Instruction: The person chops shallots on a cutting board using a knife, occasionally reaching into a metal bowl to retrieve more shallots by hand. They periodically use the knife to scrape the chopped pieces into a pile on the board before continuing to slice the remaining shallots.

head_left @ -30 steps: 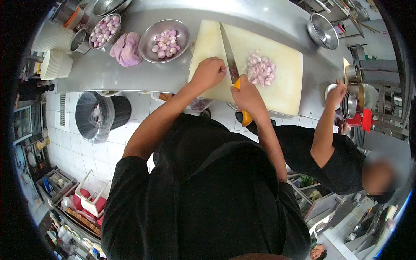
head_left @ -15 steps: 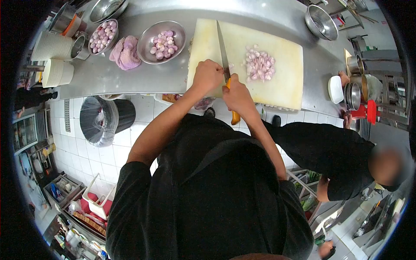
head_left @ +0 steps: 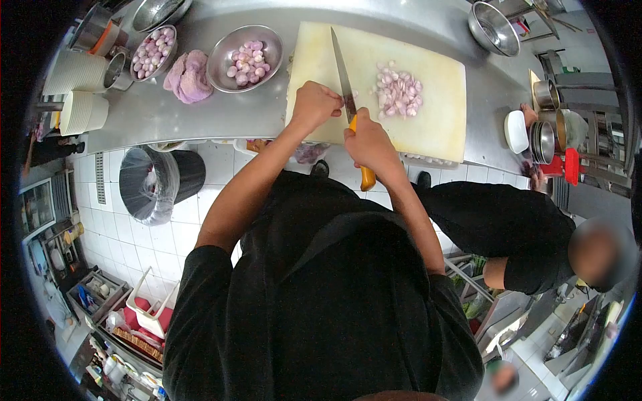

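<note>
Right hand is wrapped tight around the orange handle of a big knife, blade pointing away across the cutting board. Left hand is curled into a fist-ish claw right beside the blade, pressing down on something small at the near edge of the board. Can't really see what's under the fingers, they cover it.

Just past the blade, toward the right half of the board, there's a little heap of chopped shallot pieces, pinkish-white, sitting clear of the knife. The board itself is pale and lies on a steel desk.

Left of the board: a metal bowl of peeled shallots, then a crumpled pink cloth just beside it, then a second bowl of shallots further left. Stacks of white containers sit at the far left end. An empty steel bowl is up at the far right corner of the desk.

Below the desk on the tiled floor there's a black bin with a plastic liner. On the right, another person in a black shirt is bent over near some small pots and a white dish.
</note>
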Action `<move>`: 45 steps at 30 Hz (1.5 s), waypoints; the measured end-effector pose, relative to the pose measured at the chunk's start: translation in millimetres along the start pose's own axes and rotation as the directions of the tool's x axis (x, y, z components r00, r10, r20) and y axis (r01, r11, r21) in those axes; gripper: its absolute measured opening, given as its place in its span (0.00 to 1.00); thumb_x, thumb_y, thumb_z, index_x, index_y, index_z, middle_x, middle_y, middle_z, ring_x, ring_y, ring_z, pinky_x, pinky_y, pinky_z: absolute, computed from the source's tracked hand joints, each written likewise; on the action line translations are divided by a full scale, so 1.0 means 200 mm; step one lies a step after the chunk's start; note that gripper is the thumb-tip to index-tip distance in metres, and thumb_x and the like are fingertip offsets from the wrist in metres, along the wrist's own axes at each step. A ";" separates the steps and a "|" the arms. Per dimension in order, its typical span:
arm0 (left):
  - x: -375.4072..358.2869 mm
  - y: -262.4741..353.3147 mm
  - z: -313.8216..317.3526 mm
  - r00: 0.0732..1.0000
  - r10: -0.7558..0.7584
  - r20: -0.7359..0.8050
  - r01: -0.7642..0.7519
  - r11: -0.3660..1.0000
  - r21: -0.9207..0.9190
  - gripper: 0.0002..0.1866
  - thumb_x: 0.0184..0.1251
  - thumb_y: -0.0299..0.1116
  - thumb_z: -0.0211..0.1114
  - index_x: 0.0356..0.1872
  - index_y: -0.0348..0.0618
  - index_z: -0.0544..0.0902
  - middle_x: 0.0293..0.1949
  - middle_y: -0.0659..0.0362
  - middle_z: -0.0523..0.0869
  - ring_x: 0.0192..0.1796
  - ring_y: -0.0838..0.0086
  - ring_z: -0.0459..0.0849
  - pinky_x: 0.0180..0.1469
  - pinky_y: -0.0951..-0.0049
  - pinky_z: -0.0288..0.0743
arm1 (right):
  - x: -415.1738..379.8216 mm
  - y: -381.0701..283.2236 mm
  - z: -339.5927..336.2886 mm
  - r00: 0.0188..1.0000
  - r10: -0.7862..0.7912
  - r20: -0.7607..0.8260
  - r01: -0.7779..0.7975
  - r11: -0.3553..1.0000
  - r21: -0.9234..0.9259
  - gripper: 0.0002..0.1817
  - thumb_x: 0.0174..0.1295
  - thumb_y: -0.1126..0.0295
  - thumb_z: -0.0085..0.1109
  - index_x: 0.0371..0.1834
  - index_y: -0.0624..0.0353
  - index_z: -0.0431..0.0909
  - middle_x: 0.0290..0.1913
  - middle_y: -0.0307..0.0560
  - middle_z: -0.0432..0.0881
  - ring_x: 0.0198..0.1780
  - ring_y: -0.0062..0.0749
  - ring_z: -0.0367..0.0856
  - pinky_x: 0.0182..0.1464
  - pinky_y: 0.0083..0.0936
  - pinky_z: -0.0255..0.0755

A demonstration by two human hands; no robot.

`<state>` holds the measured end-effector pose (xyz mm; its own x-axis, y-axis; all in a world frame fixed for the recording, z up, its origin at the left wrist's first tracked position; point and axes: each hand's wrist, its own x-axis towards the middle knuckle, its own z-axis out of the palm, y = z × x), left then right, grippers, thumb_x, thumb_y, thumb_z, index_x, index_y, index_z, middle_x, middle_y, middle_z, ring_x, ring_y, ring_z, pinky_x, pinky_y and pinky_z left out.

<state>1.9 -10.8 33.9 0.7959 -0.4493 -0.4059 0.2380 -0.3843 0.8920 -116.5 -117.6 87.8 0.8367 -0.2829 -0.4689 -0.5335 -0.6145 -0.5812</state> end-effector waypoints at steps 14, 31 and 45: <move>0.04 -0.02 0.01 1.000 0.005 -0.013 -0.005 1.000 -0.012 0.08 0.55 0.23 0.70 0.31 0.25 0.90 0.28 0.50 0.91 0.29 0.70 0.90 0.35 0.73 0.87 | -0.05 -0.07 -0.06 0.999 0.035 0.039 -0.036 0.999 0.027 0.15 0.67 0.71 0.52 0.49 0.73 0.64 0.26 0.68 0.83 0.24 0.56 0.86 0.33 0.48 0.80; 0.03 0.01 0.01 1.000 0.016 -0.005 -0.016 1.000 0.020 0.08 0.57 0.23 0.68 0.31 0.26 0.90 0.26 0.50 0.90 0.28 0.71 0.90 0.34 0.74 0.86 | 0.15 0.05 0.09 0.995 -0.075 -0.071 0.077 0.997 0.023 0.17 0.66 0.71 0.53 0.50 0.73 0.64 0.32 0.74 0.84 0.37 0.70 0.86 0.46 0.56 0.80; 0.04 -0.02 0.04 0.999 0.015 -0.047 -0.015 1.000 0.005 0.08 0.57 0.26 0.67 0.29 0.30 0.89 0.22 0.50 0.89 0.26 0.68 0.91 0.34 0.72 0.85 | 0.03 -0.07 -0.09 0.999 0.021 0.042 -0.026 0.991 0.128 0.16 0.67 0.72 0.51 0.52 0.71 0.64 0.30 0.66 0.83 0.19 0.48 0.84 0.22 0.41 0.79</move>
<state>2.6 -18.1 25.7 0.8247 -0.4164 -0.3826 0.2236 -0.3813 0.8970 -102.1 -122.9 105.7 0.8192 -0.2643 -0.5090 -0.5669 -0.5074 -0.6490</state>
